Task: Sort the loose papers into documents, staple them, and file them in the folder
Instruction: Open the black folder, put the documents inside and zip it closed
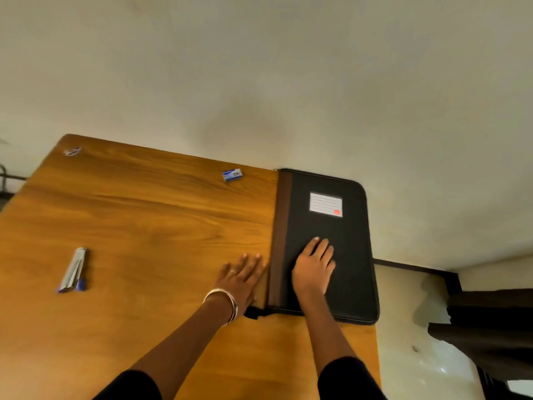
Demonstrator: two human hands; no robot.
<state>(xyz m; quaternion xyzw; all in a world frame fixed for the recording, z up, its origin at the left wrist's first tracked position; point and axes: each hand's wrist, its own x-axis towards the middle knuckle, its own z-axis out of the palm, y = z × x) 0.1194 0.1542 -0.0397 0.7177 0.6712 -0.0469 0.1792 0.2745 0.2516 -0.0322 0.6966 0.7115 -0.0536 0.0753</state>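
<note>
A closed black zip folder [346, 255] with a brown spine strip and a white label lies at the table's right end. My right hand [313, 269] rests flat on its cover, fingers apart. Just left of the spine, my left hand [240, 280] lies flat on the wood, fingers spread, wearing a ring and bangles. A silver and blue stapler [73, 271] lies far to the left. A small blue and white staple box [232, 174] sits near the far edge. No loose papers are visible.
The wooden table [144, 220] stands against a pale wall. A small object [72, 151] lies at its far left corner. The folder's right side overhangs the table edge. Pale floor and dark furniture [490, 327] show to the right.
</note>
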